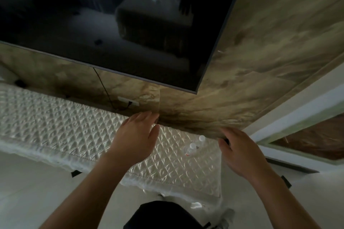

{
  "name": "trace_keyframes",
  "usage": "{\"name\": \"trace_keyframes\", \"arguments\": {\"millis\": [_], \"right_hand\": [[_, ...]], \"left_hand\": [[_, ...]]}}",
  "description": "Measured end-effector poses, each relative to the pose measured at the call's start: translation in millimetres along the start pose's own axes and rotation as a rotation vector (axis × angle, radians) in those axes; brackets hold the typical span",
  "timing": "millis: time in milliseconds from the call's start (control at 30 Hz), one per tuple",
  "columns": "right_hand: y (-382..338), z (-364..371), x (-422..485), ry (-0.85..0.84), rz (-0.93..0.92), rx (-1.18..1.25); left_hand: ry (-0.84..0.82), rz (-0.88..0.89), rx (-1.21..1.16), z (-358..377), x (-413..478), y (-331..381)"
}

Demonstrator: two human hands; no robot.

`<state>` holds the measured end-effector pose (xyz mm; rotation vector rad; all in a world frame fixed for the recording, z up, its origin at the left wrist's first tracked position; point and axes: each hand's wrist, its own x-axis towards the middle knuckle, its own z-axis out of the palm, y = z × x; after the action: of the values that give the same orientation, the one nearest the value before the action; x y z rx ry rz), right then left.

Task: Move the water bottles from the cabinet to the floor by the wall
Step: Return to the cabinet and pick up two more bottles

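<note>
The left hand (135,135) is released: fingers straight, a bit spread, holding nothing, w/ the tips close to the marble wall (242,89). The right hand (240,151) is also empty, its fingers loosely bent and the thumb apart from them.

Between both hands, nearer to the right one, the water bottles (193,147) stand on the quilted cover (55,122) that hides the cabinet top, near the wall. They are small and clear w/ white caps. There are at least two, maybe three; I cannot count exactly. No hand touches them.

The step in hand is, I think, the reach for the first grasp. The cover looks soft and bumpy, so a side push can tip a bottle. It is better to close on the body just under the cap, one bottle per hand, and to lift straight up, not to sweep.

For the left hand, the cable (104,87) and the socket (128,100) are behind it, so keep fingers away from there. The TV (111,24) hangs above, so lift low. Then bring the bottles upright down to the floor (28,191), by the wall.
</note>
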<state>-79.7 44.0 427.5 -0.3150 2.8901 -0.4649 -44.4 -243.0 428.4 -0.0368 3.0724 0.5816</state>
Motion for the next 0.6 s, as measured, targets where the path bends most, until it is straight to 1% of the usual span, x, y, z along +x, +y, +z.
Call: {"name": "trace_keyframes", "arguments": {"millis": [233, 433, 600], "right_hand": [[48, -13, 18, -0.088, -0.078, 0.049], [114, -27, 33, -0.144, -0.139, 0.087], [162, -24, 51, -0.22, -0.209, 0.102]], "left_hand": [[0.003, -0.13, -0.01, 24, -5, 43], [0.002, -0.254, -0.035, 57, -3, 107], [0.059, -0.397, -0.103, 87, -4, 157]]}}
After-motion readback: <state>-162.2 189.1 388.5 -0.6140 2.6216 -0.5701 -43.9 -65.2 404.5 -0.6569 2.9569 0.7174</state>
